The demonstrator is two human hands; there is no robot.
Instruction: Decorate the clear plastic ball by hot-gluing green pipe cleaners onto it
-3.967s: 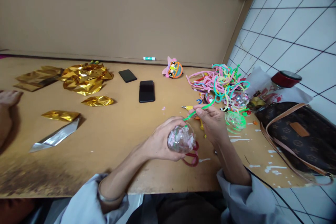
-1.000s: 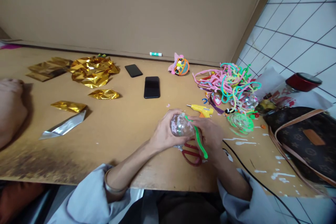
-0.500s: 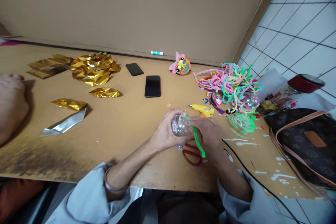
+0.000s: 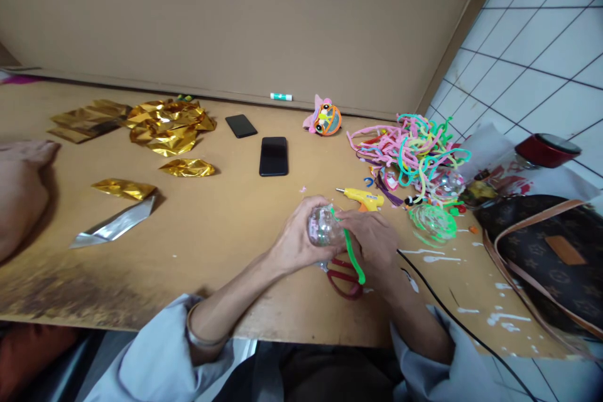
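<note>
Wrapped round a clear plastic ball (image 4: 321, 226) is my left hand (image 4: 296, 235), over the front part of the table. My right hand (image 4: 373, 235) has its fingers closed on a bright green pipe cleaner (image 4: 354, 260), pressing it against the ball's right side. One end of the pipe cleaner hangs free below the fingers; the end at the ball is partly covered. Red-handled scissors (image 4: 346, 289) lie under my hands, their blades mostly hidden. Just beyond the right hand rests a yellow glue gun (image 4: 363, 198).
A pile of coloured pipe cleaners (image 4: 409, 151), a green-wound ball (image 4: 433, 223) and a brown handbag (image 4: 546, 251) are on the right. Two phones (image 4: 274, 156) and a decorated ball (image 4: 325, 118) lie farther back. Gold foil (image 4: 169, 122) and another person's hand (image 4: 23, 195) are left.
The free end of the green pipe cleaner has shifted slightly left. The other person's hand at the left has changed position. My hands stay almost in place.
</note>
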